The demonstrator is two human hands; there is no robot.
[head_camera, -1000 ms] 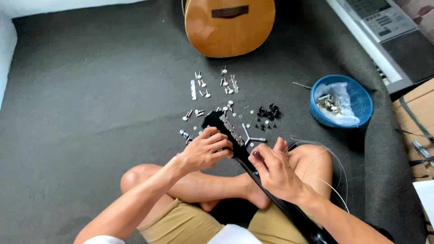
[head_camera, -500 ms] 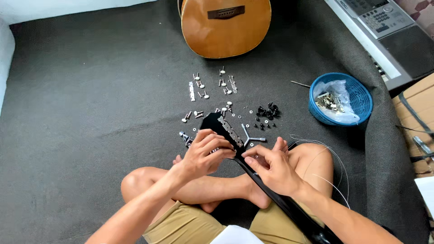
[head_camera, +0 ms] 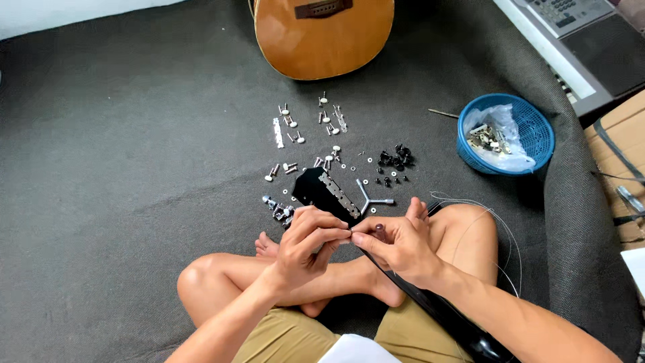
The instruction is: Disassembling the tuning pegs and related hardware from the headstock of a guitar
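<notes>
A black guitar neck lies across my crossed legs, its headstock (head_camera: 321,189) resting on the grey carpet with a silver tuner plate along it. My left hand (head_camera: 310,243) and my right hand (head_camera: 396,243) meet over the neck just behind the headstock, fingertips pinched together on a small metal part that is too small to name. Loose silver tuning pegs (head_camera: 289,122) and small black parts (head_camera: 395,158) lie scattered beyond the headstock. A three-armed silver wrench (head_camera: 371,200) lies beside it.
A brown acoustic guitar body (head_camera: 322,37) lies at the top. A blue basket (head_camera: 537,131) with a plastic bag of metal parts stands to the right. Loose guitar strings (head_camera: 500,232) curl by my right knee. A keyboard (head_camera: 578,40) sits at the top right.
My view has tilted down slightly. Both hands have drawn closer together, and their fingertips now meet over the neck.
</notes>
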